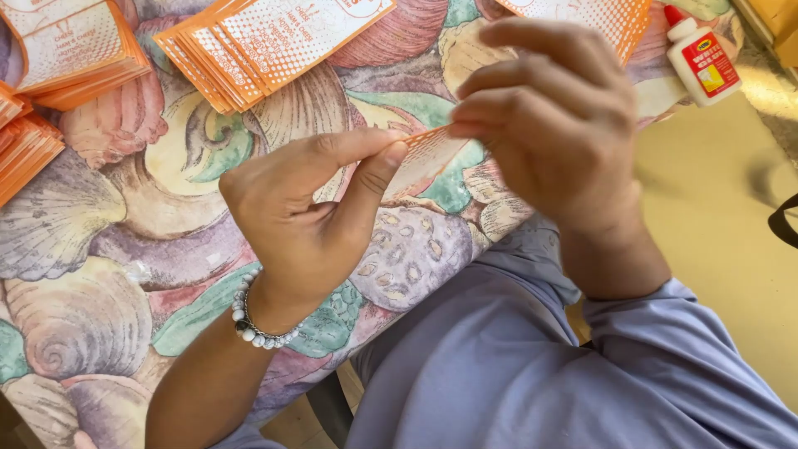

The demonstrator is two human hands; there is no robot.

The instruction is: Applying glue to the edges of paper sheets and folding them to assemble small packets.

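Above the shell-patterned tablecloth (pixel 91 274), seen from the head camera, a thin orange card strip (pixel 426 156) is stretched between two hands. Her left hand (pixel 307 212) pinches one end between thumb and forefinger; the right hand (pixel 553 116) nips the other end with closed fingertips. It looks light, flexible and easily creased, best held by its ends. Beyond the strip lie fanned orange cards (pixel 266 41); right of them stands a glue bottle (pixel 702 58).

White glue bottle (pixel 702 56) with red cap on seashell-patterned tablecloth (pixel 100 274)
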